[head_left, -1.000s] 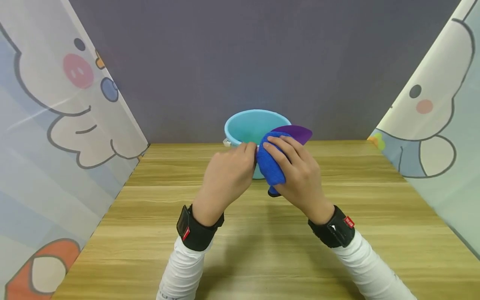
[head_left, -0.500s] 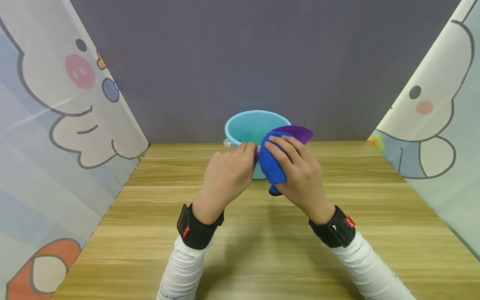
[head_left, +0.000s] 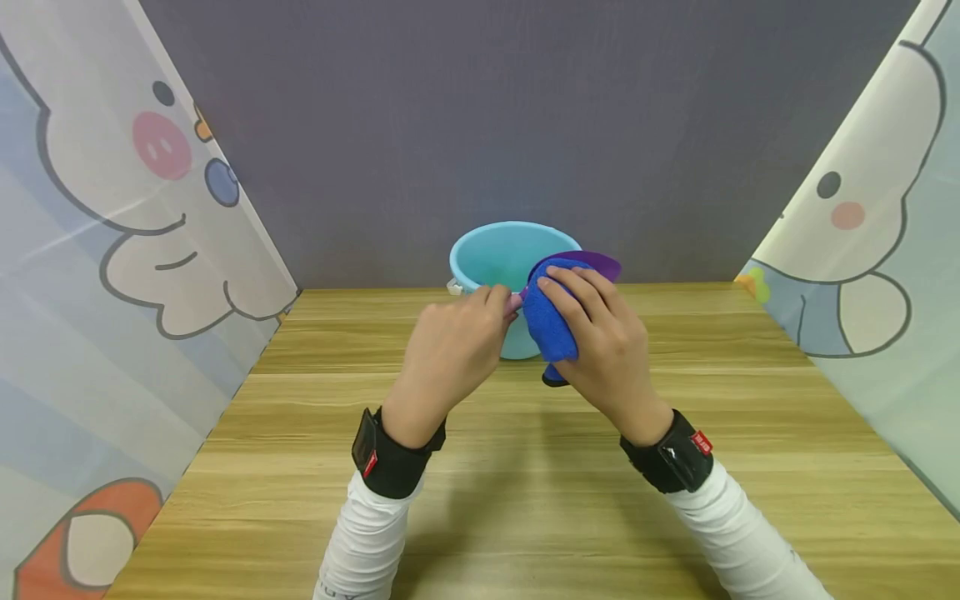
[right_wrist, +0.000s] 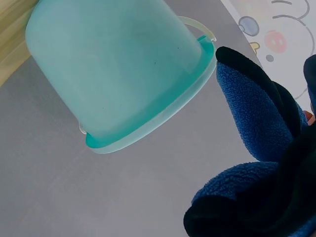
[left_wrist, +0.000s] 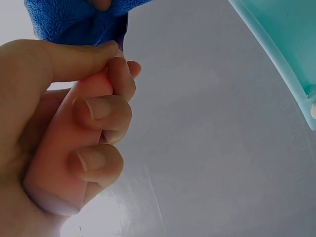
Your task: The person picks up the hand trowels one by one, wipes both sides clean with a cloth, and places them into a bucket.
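Note:
My left hand (head_left: 459,337) grips the thick pink handle (left_wrist: 74,133) of a small hand trowel, fingers curled round it and thumb along the top. The trowel's pointed purple blade (head_left: 603,265) sticks out to the right, beyond the cloth. With my right hand (head_left: 603,350) I hold a folded blue towel cloth (head_left: 551,321) around the blade near its neck. A dark-edged corner of the cloth hangs below, and its loose folds (right_wrist: 252,108) show in the right wrist view. Both hands are raised in front of the bucket, and the cloth hides most of the blade.
A light blue bucket (head_left: 468,250) with a pale handle (right_wrist: 197,24) stands at the back of the wood-grain table (head_left: 337,358), directly behind the hands. A grey wall (head_left: 480,117) rises behind it. Cartoon-printed panels (head_left: 847,250) flank the table on both sides.
My right hand and the cloth have shifted slightly right and up along the trowel, baring its purple neck and more pink handle. The left hand stays nearly still.

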Available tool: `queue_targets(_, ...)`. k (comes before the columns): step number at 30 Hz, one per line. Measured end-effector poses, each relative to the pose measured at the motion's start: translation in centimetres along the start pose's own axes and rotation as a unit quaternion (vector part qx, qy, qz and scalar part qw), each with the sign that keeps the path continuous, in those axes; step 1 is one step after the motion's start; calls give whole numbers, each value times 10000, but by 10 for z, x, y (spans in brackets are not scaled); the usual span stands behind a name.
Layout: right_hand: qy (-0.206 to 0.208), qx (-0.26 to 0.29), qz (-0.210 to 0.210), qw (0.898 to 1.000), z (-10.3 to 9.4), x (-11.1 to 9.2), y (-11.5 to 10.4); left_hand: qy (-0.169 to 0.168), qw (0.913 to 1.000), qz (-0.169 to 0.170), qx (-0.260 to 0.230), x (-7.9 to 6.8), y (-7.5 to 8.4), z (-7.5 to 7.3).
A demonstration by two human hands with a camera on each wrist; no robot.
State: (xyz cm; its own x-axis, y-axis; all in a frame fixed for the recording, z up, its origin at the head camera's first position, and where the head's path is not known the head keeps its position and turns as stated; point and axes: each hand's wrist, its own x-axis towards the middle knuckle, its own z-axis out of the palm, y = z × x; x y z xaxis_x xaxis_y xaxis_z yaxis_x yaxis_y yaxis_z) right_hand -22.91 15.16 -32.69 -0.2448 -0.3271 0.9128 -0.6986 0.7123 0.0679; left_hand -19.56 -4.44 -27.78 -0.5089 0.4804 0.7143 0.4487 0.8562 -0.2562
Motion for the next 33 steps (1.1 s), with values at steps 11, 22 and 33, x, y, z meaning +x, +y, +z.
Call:
queue_targets(11, 42, -66, 96, 9999, -2, 0, 4, -183, 9998, 2, -50, 0, -1, -3)
queue_targets(22, 29, -112, 307, 9995, -4, 1, 10, -85, 10000, 39, -2, -1, -6, -1)
queue_targets(33, -36, -227, 499, 9985, -5, 0, 15, -101, 9999, -67, -75, -2, -9, -1)
